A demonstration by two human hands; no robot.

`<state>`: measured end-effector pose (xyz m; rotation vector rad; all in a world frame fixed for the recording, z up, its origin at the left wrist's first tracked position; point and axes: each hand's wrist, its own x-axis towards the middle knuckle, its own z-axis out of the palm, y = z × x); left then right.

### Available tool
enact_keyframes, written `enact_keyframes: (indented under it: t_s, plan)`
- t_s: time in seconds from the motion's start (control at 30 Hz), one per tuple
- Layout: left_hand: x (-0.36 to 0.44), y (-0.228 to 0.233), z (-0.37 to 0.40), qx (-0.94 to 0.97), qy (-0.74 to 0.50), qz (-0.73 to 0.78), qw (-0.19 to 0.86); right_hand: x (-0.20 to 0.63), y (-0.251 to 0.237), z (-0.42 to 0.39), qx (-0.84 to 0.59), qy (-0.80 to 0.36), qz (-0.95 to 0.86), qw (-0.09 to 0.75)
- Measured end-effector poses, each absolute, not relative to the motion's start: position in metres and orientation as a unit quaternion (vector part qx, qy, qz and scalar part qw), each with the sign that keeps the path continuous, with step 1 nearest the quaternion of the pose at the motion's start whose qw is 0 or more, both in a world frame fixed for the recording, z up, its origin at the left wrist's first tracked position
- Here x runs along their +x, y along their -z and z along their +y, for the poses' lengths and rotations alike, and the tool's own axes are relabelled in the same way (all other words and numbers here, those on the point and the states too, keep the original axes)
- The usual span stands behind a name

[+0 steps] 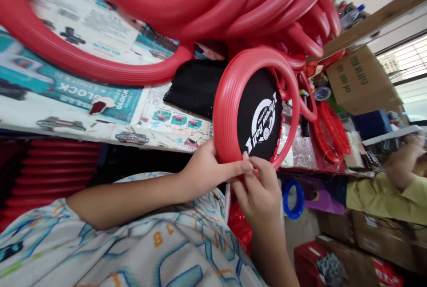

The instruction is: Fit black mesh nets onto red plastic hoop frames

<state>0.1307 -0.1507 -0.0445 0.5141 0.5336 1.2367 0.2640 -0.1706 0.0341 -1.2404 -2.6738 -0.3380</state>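
Observation:
A red ribbed plastic ring (224, 113) stands tilted at the table's front edge, between my two hands. Inside it shows a round black mesh (248, 109) with a white "Throw Ball" print and a red edge. My left hand (210, 167) is closed around the ring's lower left, its thumb along the bottom rim. At the bottom of the ring, my right hand (258, 185) pinches near the mesh's edge, its fingertips meeting my left thumb. Just what lies in that pinch is hidden. Black mesh fabric (196, 87) lies on the table left of the ring.
Large red rings (187, 16) are heaped across the back of the table (133, 131), which is covered with printed sheets. More red rings (53, 176) are stacked below at left. A blue ring (293, 199) hangs at right. Beyond is another person's arm (400, 167) near a cardboard box (363, 80).

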Motion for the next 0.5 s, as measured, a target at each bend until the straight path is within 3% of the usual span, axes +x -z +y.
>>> enact_keyframes:
  t_s: [0.27, 0.4, 0.5]
  plan:
    - [0.122, 0.062, -0.147, 0.327, -0.575, 0.337, 0.670, 0.266, -0.027, -0.169, -0.390, 0.118, -0.909, 0.085]
    - [0.087, 0.074, -0.149, 0.440, -0.561, 0.345, 0.611, 0.282, -0.074, -0.157, -0.423, 0.254, -0.849, 0.190]
    - [0.048, 0.079, -0.150, 0.562, -0.527, 0.341, 0.538, 0.290, -0.120, -0.143, -0.472, 0.317, -0.804, 0.176]
